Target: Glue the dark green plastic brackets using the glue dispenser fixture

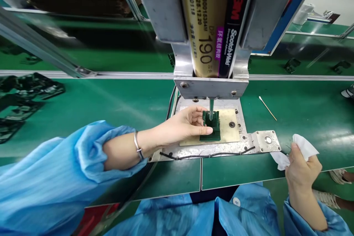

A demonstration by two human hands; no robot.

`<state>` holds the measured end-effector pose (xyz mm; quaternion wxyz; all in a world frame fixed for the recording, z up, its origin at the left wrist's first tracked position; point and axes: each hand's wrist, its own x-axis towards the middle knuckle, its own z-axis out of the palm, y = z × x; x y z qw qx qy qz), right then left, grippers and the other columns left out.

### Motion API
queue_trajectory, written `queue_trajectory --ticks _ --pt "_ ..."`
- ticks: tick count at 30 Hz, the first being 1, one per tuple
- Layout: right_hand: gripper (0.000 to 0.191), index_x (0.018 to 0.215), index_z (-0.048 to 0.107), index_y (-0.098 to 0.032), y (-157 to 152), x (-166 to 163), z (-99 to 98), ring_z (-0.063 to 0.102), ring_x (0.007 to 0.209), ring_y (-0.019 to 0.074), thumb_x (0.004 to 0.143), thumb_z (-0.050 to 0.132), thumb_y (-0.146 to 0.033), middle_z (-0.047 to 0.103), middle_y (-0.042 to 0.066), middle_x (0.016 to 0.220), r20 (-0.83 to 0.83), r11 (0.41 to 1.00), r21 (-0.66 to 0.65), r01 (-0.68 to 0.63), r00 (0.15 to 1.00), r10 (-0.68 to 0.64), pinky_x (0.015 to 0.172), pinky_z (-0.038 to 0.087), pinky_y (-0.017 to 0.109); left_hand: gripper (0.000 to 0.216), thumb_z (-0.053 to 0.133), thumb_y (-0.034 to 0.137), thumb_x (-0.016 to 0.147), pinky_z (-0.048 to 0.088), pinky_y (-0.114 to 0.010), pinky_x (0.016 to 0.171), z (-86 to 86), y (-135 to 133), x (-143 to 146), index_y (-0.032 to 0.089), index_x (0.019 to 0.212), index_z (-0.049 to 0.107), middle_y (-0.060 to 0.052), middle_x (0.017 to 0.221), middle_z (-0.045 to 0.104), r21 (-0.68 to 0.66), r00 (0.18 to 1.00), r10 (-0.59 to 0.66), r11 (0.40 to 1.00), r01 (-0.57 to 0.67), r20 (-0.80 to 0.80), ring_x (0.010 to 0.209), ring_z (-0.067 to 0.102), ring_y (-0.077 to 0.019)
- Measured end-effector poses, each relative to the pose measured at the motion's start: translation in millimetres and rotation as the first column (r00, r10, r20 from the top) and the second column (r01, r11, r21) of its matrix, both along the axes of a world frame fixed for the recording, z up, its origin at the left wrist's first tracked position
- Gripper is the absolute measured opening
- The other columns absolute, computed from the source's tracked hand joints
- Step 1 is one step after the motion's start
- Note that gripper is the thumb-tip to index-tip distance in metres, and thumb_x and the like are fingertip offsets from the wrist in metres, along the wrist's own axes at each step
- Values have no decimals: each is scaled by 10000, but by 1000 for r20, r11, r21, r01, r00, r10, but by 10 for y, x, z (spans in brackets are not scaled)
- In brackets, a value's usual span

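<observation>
My left hand (pixel 186 123) pinches a small dark green plastic part (pixel 212 127) that stands on a yellowish plate (pixel 231 132), thumb on its near side and fingers behind it. A thin metal nozzle (pixel 211 108) comes down from the glue dispenser onto the top of the part. The dispenser holds a 3M Scotch-Weld 190 cartridge (pixel 212 25) in a metal bracket. My right hand (pixel 301 167) rests at the table's near edge, closed round a crumpled white wipe (pixel 302 147).
The plate sits on a scratched metal base (pixel 260 142) with a black cable along its front. A cotton swab (pixel 267 108) lies on the green mat to the right. Dark plastic parts (pixel 24 96) are piled at the far left. An aluminium rail (pixel 124 75) crosses behind.
</observation>
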<state>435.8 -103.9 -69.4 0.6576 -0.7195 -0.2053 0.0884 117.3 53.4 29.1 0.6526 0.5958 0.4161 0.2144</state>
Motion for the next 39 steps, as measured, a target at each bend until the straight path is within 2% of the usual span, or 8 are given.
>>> queue_trajectory --ticks 8,13,15,17,19,22,27,39 --pt "439 913 712 -143 -28 -14 26 470 511 139 697 787 -518 560 4 637 33 1000 -17 -1 999 1 462 405 282 588 703 475 760 522 -392 758 -124 -43 13 222 1211 423 -42 917 567 477 958 -2 867 145 -287 835 612 -232" --pt "521 1028 723 -141 34 -32 83 655 764 256 700 780 -542 694 76 853 103 995 -89 -46 993 55 690 537 387 870 726 631 672 427 -546 1009 -18 -75 -91 209 1362 405 -153 1264 515 562 870 64 785 259 -489 1217 450 -374" --pt "561 1052 725 -143 117 -58 134 668 908 296 672 798 -549 714 99 957 89 980 -159 -117 987 132 820 532 428 1048 748 667 606 343 -585 1085 36 -101 -246 224 1457 328 -159 1428 426 613 859 168 765 196 -484 1313 358 -409" --pt "597 1043 731 -142 207 -82 171 664 958 317 626 819 -561 720 107 984 44 955 -226 -191 978 205 863 522 439 992 703 697 627 343 -556 1096 77 -163 -461 262 1454 371 -112 1457 447 631 828 340 776 21 -446 1349 354 -403" --pt "626 1044 729 -140 279 -95 180 671 935 317 596 830 -566 726 104 961 -29 932 -255 -258 965 259 827 536 424 795 640 712 679 467 -459 990 82 -265 -692 302 1348 513 -62 1384 553 544 766 483 812 -212 -423 1324 429 -369" --pt "656 1073 717 -149 327 -99 175 676 883 287 563 861 -537 728 89 936 -119 912 -265 -314 949 292 751 552 374 641 704 692 625 553 -308 711 -8 -453 -952 309 1137 657 -49 1253 659 272 751 545 838 -473 -372 1129 599 -313" --pt "704 1079 710 -138 321 -132 243 680 828 271 512 891 -515 725 94 936 -140 907 -265 -329 943 301 703 563 357 530 844 570 534 513 -206 574 -271 -663 -998 303 971 703 -6 983 715 15 695 704 704 -710 -145 738 618 -172" --pt "637 1099 715 -152 285 -79 46 673 912 288 595 855 -515 719 102 1001 -9 942 -200 -270 962 274 806 549 400 256 809 356 683 487 -154 608 -402 -743 -876 255 899 717 12 873 693 -60 568 820 572 -818 72 705 592 -113"
